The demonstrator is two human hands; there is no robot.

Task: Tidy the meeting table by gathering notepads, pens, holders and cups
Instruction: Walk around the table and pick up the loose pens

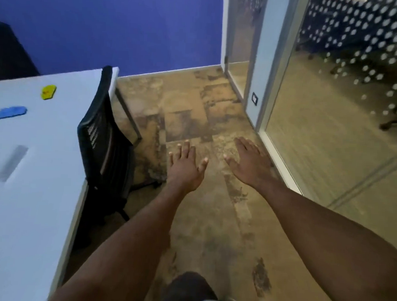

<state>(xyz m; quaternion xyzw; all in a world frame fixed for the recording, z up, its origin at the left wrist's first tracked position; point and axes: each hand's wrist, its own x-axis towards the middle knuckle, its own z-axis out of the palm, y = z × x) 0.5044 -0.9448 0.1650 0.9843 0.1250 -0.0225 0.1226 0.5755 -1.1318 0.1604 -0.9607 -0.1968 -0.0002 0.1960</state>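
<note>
The white meeting table (38, 211) fills the left side of the view. On it lie a small yellow piece (48, 92), a flat blue piece (11, 112) and a blurred grey strip (12, 163); what each one is stays unclear. My left hand (185, 165) and my right hand (249, 162) are stretched out over the floor to the right of the table, fingers spread, holding nothing. Neither hand touches the table.
A black mesh chair (102, 134) is pushed against the table's right edge. Another dark chair back (8, 53) stands at the far left. A blue wall (118, 26) lies ahead, a glass partition (331, 110) with a dotted film runs along the right. My knee (187, 286) shows below.
</note>
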